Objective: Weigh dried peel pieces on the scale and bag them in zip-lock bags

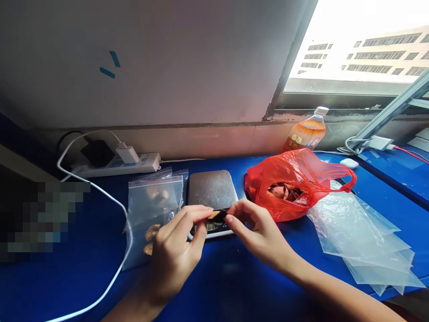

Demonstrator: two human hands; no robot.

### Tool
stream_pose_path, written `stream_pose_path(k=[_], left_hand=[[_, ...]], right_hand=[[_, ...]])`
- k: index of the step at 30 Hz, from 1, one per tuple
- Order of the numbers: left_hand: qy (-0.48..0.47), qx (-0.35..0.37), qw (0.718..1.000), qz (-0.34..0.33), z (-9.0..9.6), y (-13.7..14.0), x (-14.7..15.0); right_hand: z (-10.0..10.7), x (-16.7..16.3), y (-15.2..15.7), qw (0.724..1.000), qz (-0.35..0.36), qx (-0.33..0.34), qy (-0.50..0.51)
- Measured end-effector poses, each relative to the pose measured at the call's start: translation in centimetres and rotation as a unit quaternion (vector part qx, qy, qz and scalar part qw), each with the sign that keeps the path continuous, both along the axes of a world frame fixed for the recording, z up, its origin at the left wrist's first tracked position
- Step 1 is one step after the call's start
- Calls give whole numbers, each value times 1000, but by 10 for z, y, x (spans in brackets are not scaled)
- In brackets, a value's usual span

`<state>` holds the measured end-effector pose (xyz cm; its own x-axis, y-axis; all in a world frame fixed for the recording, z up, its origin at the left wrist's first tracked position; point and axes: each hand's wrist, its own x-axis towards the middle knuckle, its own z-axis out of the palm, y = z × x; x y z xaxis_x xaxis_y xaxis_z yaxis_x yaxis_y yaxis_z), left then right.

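Just above the front of a kitchen scale (213,185), my left hand (179,243) and my right hand (256,228) pinch a small dried mushroom (215,215) from both sides. Its face towards me is tan at the left and dark at the right. The scale's steel plate is bare, and its lit display is partly hidden by the fingers and the mushroom. Left of the scale lies a clear zip bag (139,219) with several brown dried mushroom pieces inside, partly behind my left hand. To the right, a red plastic bag (301,165) gapes, showing brownish pieces.
Several flat clear zip bags (355,237) lie fanned at the right. An orange drink bottle (310,129) stands behind the red bag. At the back left is a power strip (147,163); its white cable (117,197) loops across the blue table (234,286).
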<state>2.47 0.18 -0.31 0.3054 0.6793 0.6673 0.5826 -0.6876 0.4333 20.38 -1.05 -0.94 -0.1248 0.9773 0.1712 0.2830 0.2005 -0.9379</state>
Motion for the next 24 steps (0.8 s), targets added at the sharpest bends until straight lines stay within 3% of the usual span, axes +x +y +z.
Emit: stream_pose_path(k=[8, 17, 20, 24], left_hand=[[38, 19, 999, -31, -5, 2, 2], [78, 12, 996, -29, -10, 7, 4], [95, 29, 995, 6, -9, 13, 1], [119, 31, 988, 97, -7, 28, -3]], right_hand=[[-5, 5, 6, 999, -35, 30, -15], [-14, 13, 9, 984, -40, 142, -104], [-7, 15, 4, 978, -26, 181, -102], [16, 22, -12, 949, 28, 297, -105]])
